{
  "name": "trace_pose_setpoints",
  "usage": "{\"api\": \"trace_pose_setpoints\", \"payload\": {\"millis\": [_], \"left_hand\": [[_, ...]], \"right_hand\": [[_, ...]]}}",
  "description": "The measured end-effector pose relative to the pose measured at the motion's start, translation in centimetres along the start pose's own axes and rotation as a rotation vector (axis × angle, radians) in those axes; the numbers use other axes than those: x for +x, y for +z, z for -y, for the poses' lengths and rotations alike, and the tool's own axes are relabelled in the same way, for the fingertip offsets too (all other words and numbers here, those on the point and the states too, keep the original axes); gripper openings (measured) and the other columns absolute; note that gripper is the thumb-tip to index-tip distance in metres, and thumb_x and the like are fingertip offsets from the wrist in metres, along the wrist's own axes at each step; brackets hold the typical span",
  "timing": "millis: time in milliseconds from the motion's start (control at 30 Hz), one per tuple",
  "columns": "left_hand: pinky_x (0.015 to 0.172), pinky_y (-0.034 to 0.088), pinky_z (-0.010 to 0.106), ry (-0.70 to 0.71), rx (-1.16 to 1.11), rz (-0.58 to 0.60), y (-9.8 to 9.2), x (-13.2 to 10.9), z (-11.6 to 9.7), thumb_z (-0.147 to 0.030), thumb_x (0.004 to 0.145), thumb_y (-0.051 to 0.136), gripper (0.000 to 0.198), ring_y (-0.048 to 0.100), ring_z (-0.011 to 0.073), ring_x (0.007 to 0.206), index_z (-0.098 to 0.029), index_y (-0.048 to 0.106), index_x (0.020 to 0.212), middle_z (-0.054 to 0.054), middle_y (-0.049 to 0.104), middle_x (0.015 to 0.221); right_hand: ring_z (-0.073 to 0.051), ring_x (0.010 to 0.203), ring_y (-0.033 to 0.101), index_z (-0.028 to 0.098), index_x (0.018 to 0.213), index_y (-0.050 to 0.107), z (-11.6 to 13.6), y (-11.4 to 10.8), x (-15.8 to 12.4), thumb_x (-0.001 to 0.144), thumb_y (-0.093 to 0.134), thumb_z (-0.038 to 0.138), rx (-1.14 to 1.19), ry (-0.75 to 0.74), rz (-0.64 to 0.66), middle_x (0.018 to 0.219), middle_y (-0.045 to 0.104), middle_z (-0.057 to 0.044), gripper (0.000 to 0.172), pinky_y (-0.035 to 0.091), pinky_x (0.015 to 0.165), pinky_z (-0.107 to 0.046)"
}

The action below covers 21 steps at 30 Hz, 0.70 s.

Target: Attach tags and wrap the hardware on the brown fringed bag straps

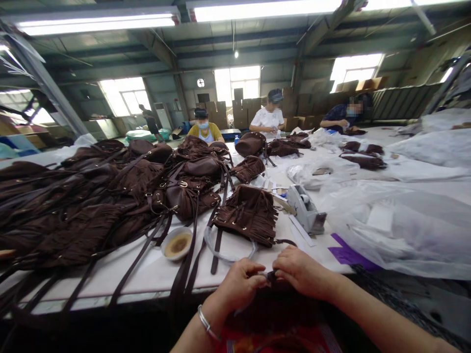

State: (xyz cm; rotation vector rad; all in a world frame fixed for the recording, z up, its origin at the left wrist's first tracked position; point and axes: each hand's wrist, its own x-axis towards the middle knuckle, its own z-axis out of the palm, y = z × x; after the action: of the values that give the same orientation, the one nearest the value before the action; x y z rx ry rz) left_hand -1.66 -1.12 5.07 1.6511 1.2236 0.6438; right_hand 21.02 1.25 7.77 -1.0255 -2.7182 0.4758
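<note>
Fingertips of the left hand and right hand are pinched together on a small dark brown piece just off the table's near edge, above a brown bag on the lap. A fringed bag and a small dish lie beyond.

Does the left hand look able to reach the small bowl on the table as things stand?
Probably yes: the small bowl sits uncovered near the table edge, just left of the left hand, with only flat straps between. That hand and the right hand both pinch a dark piece.
</note>
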Motion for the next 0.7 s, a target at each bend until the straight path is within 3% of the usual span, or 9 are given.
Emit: {"api": "trace_pose_setpoints", "payload": {"millis": [67,200,333,433,700], "left_hand": [[0.081,0.044,0.027,-0.033,0.009,-0.041,-0.3,0.0,0.2,-0.028,0.074,0.072,0.030,0.060,0.0197,0.090,-0.019,0.078,0.101,0.003,0.068,0.095],[0.074,0.042,0.025,-0.008,0.006,-0.032,-0.9,-0.1,-0.1,-0.027,0.077,0.065,0.016,0.057,0.0172,0.081,-0.015,0.076,0.076,0.002,0.065,0.084],[0.054,0.029,0.024,-0.056,-0.091,0.071,-1.0,-0.2,-0.7,-0.037,0.083,0.060,0.030,0.041,0.0109,0.060,-0.013,0.069,0.067,-0.003,0.051,0.062],[0.051,0.021,0.025,-0.073,-0.164,0.140,-0.6,-0.3,-0.8,-0.043,0.086,0.058,0.038,0.032,0.0092,0.055,-0.013,0.064,0.063,-0.005,0.041,0.056],[0.060,0.034,0.024,-0.032,-0.252,0.193,0.3,0.0,-0.4,-0.038,0.085,0.057,0.032,0.045,0.0108,0.060,-0.013,0.070,0.069,-0.002,0.059,0.063]], "right_hand": [[-0.021,0.082,0.061,0.018,0.083,0.066,-0.2,-0.1,0.0,0.093,0.055,0.018,0.047,0.016,-0.024,0.082,0.070,-0.005,0.014,0.038,0.080,-0.033],[-0.020,0.083,0.060,0.019,0.083,0.066,-0.3,-0.6,0.2,0.097,0.051,0.021,0.108,0.040,-0.064,0.081,0.069,-0.005,0.020,0.039,0.078,-0.031],[-0.020,0.082,0.061,0.019,0.080,0.064,-0.4,-0.6,0.3,0.096,0.054,0.020,0.042,-0.005,-0.029,0.081,0.069,-0.004,0.019,0.037,0.080,-0.033],[-0.020,0.081,0.061,0.018,0.079,0.063,-0.2,-0.5,0.4,0.093,0.057,0.018,-0.015,-0.015,-0.015,0.081,0.069,-0.004,0.015,0.036,0.079,-0.034],[-0.020,0.081,0.063,0.019,0.080,0.065,-0.1,-0.5,0.7,0.089,0.064,0.019,-0.043,-0.017,0.023,0.081,0.071,-0.004,0.009,0.036,0.078,-0.033]]}}
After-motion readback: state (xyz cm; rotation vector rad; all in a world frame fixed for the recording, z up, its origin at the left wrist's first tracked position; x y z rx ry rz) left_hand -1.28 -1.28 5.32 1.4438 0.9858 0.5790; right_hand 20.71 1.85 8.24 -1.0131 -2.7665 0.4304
